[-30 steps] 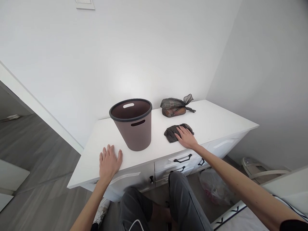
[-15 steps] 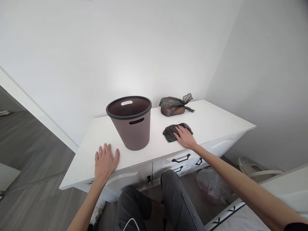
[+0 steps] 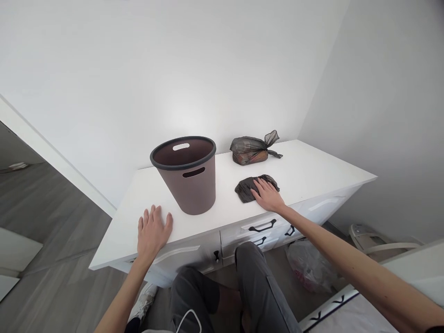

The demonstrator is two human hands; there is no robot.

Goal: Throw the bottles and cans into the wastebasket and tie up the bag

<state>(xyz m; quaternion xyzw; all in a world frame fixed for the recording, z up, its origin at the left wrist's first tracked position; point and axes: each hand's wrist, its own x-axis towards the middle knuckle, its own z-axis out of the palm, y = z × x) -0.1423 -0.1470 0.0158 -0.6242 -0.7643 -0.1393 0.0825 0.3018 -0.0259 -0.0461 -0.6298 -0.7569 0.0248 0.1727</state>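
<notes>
My left hand lies flat near the front left edge of the white cabinet top, fingers spread, holding nothing. To its upper right stands a brown trash can with a dark rim and cut-out handles, upright; its bottom inside is hidden. My right hand rests open on a folded black plastic bag, fingers laid over its right part. Behind that bag sits a knotted, see-through black bag with things inside that I cannot make out.
Drawers with black handles front the cabinet, close to my knees. A clear plastic bag lies on the floor at the right, near a beige object with a curved bar. White wall rises behind.
The camera view has shifted slightly. Both hands stay in place, the left on the cabinet top and the right on the folded bag.
</notes>
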